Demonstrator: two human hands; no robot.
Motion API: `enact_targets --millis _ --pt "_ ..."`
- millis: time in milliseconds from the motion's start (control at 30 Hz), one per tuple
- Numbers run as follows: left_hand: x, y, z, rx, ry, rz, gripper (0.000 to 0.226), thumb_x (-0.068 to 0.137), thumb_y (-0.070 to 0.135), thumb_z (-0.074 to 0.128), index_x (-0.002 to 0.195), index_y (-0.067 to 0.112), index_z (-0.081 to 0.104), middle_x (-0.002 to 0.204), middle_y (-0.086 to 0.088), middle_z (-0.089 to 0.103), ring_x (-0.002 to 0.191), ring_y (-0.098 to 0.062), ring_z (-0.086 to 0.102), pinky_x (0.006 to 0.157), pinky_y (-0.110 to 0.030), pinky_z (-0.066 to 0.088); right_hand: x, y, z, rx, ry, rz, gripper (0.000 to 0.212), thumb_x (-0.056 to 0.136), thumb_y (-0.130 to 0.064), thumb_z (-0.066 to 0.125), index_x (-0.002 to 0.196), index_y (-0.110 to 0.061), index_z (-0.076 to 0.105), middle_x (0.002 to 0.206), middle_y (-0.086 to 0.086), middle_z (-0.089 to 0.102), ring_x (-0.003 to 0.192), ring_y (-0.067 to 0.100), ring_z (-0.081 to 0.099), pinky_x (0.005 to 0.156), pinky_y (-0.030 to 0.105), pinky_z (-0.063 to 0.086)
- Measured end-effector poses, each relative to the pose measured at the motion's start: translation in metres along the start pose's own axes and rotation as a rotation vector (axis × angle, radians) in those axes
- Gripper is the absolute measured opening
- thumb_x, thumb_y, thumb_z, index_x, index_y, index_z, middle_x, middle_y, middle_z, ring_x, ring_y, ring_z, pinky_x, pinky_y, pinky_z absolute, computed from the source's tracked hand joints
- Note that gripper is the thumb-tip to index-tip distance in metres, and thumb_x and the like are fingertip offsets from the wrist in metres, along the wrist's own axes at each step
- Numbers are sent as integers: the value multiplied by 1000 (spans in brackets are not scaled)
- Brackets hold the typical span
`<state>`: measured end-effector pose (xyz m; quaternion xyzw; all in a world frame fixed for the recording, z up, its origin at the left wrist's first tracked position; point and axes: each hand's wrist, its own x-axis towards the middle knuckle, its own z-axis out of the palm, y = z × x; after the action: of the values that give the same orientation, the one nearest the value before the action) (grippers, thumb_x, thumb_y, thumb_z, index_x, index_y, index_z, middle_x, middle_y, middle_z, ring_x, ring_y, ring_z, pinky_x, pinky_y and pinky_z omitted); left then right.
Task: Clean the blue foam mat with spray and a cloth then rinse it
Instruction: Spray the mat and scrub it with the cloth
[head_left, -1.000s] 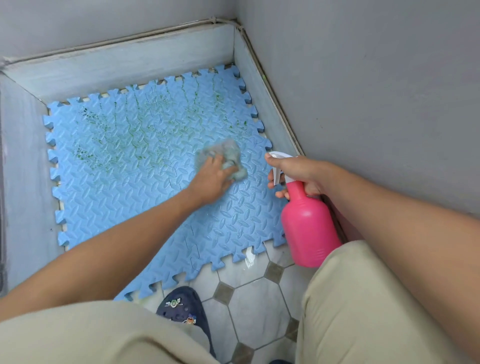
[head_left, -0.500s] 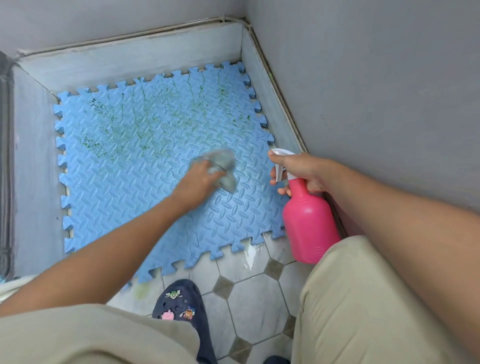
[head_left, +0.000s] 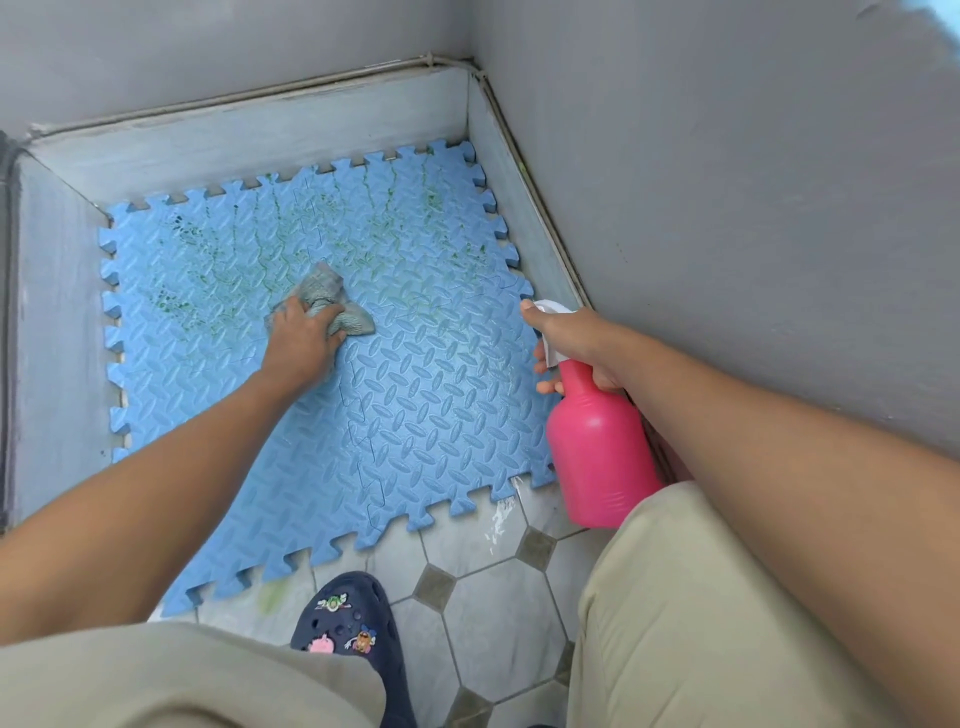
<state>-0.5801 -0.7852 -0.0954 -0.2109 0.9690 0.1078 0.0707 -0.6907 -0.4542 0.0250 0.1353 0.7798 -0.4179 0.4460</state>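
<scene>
We press the cloth (head_left: 332, 306) w/ left hand (head_left: 304, 345), fingers clamped on it, mid-frame on the blue mat (head_left: 426, 415). Green stains (head_left: 218, 260) lie up-left, nearest that hand. Right hand (head_left: 582, 345) fingers wrap the pink spray bottle (head_left: 597, 447), right of frame.

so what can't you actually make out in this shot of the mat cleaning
All from the head view:
- Blue foam mat: the near-left corner is hidden behind the left arm and knee.
- Pink spray bottle: the trigger is mostly covered by the right hand; its liquid level can't be seen through the opaque plastic.
- Cloth: partly under the left hand.
- Dark shoe: the heel is cut off by the trouser leg.
</scene>
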Motion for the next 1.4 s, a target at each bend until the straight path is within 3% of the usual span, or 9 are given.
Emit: enact_targets --millis 200,367,500,667,767,867,1000,1200,1400 --pt "-2 5 0 -9 -43 -10 44 99 35 55 141 23 52 132 -29 40 119 -47 42 106 -55 36 3 5 3 -118 -119 32 54 102 -56 51 152 -36 41 92 6 47 57 16 54 48 29 58" --pt "-15 23 -3 -63 -65 67 42 96 32 60 136 19 58 124 -28 45 114 -45 46 101 -51 37 2 8 10 -166 -207 66 60 100 -60 52 150 -30 40 100 11 56 67 26 65 43 28 54" --pt "-47 65 6 -108 -104 387 42 94 43 52 127 19 64 115 -23 48 104 -37 49 95 -55 44 4 2 7 -106 -153 -3 48 103 -55 49 146 -34 44 87 8 49 50 19 55 40 22 45" --pt "-93 136 39 42 -176 1007 39 99 47 47 130 27 58 110 -13 50 96 -28 49 89 -40 44 15 -2 5 10 19 -113 48 99 -58 51 127 -20 56 78 11 51 41 21 52 45 25 44" --pt "-90 157 47 111 -92 1114 32 97 38 54 127 29 50 107 -17 54 92 -31 52 86 -42 48 21 -6 4 70 99 -125 57 94 -62 57 115 -9 60 66 10 54 40 23 53 46 27 44" --pt "-53 156 49 46 -6 963 33 96 38 50 126 26 49 108 -22 55 99 -37 54 94 -47 45 18 -15 8 119 61 -111 60 93 -64 59 107 -6 65 64 10 56 40 22 53 45 26 45" --pt "9 128 32 -8 31 504 45 94 36 58 137 23 58 122 -31 52 114 -49 48 101 -54 42 9 -16 8 42 -44 -73 60 93 -67 58 84 -7 62 67 10 60 39 19 53 43 22 44" --pt "38 -6 12 -5 69 -123 46 97 39 52 139 19 54 131 -37 44 122 -51 41 109 -54 31 8 -17 6 -13 -35 -108 65 91 -68 60 93 -4 65 81 12 65 43 19 54 46 26 44" --pt "-23 -135 -10 45 24 -540 50 102 38 44 147 17 43 139 -40 33 131 -51 33 113 -51 24 -8 -40 29 -141 -179 -202 65 89 -73 57 100 -11 68 98 10 72 47 23 62 48 25 44"
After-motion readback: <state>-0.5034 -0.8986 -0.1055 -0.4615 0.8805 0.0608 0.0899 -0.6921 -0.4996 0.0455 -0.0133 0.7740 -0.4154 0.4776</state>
